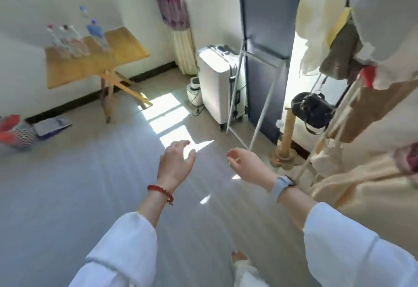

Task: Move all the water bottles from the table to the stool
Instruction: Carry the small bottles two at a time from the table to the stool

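While both hands hang over the floor holding nothing, the left hand point(175, 164) has its fingers spread loosely and the right hand point(245, 165) has its fingers softly curled. The water bottles point(74, 38) are see-through with coloured caps and stand together on the yellow desk point(126, 49) by the far wall. They look blurry, so their labels and exact number are hard to make out.

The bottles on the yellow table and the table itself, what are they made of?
The bottles look like clear plastic: you can see through them, and they have coloured caps. The picture is blurry, so glass cannot be ruled out. The table seems to be wood with a smooth yellow top and bare wooden legs.
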Tool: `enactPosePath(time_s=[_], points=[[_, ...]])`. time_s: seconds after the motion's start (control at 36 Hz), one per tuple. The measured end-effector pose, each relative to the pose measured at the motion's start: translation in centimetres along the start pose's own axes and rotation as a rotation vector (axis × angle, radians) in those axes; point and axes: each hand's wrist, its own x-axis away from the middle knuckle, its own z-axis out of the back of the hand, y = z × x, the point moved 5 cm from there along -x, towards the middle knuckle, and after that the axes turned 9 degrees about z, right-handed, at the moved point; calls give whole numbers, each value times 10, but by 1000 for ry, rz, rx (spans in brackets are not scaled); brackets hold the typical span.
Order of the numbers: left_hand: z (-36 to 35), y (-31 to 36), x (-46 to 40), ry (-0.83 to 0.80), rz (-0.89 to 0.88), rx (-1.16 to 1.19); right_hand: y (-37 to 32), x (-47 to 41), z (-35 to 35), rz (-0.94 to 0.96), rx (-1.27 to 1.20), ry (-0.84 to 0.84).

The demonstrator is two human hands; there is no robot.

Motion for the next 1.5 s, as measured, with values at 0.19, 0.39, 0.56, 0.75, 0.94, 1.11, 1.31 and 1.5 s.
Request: enactPosePath(time_s=[0.19,0.39,0.56,0.75,0.94,1.11,1.31,1.5], points=[[69,-32,-122,158,124,0,-71,-171,4,244,50,-77],[136,-127,-224,283,308,-13,-163,-325,-40,451,73,-209],[200,-218,-324,400,366,-11,-250,-465,-80,562,69,-214],[283,-307,-451,491,389,24,-341,-615,-119,574,43,-262],[320,-376,-584,474,381,50,-389,-759,-153,549,36,-264],[322,-445,-703,447,409,64,-410,-894,-189,547,13,-236],[356,-510,-866,415,430,-9,-449,-1071,-219,555,10,-202],[396,-567,-990,444,410,-60,-503,-1209,-240,573,-1,-92]])
